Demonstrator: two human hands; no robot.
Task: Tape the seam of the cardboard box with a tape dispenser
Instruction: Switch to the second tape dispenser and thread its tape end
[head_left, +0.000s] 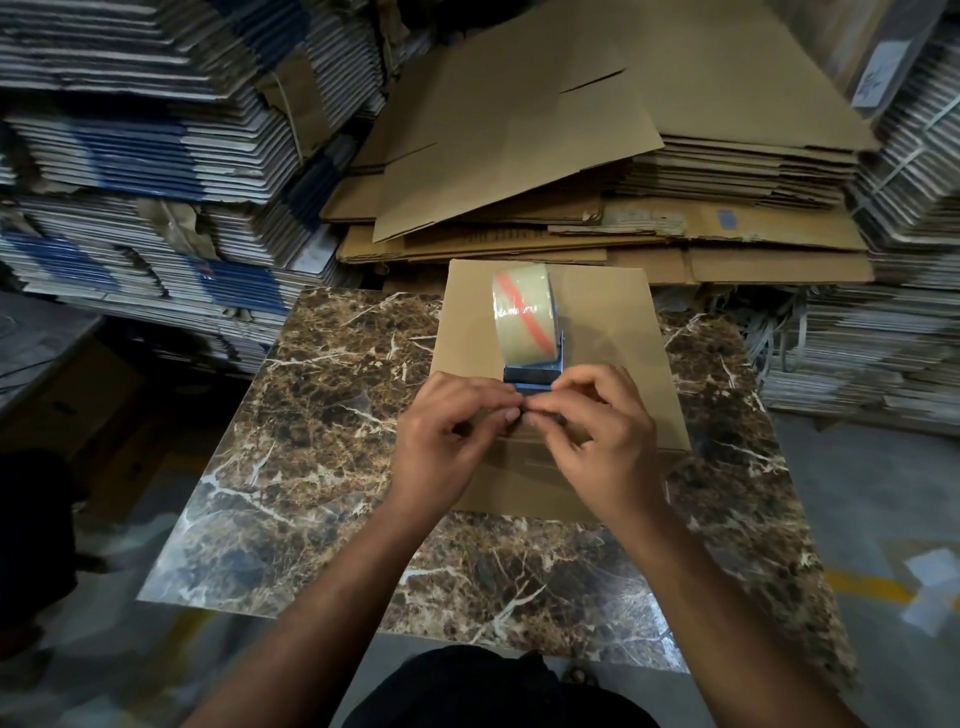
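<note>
On flat cardboard box (613, 332), both hands, left (447, 441) & right (602, 436), pinch tape dispenser (530, 332) edge.

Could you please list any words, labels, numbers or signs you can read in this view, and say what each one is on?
None can be read.
Flattened carton behind the table: a row of dark print, too small and blurred.
White label at top right: a faint mark, illegible.
Tape roll: only an orange stripe, no text.
</note>
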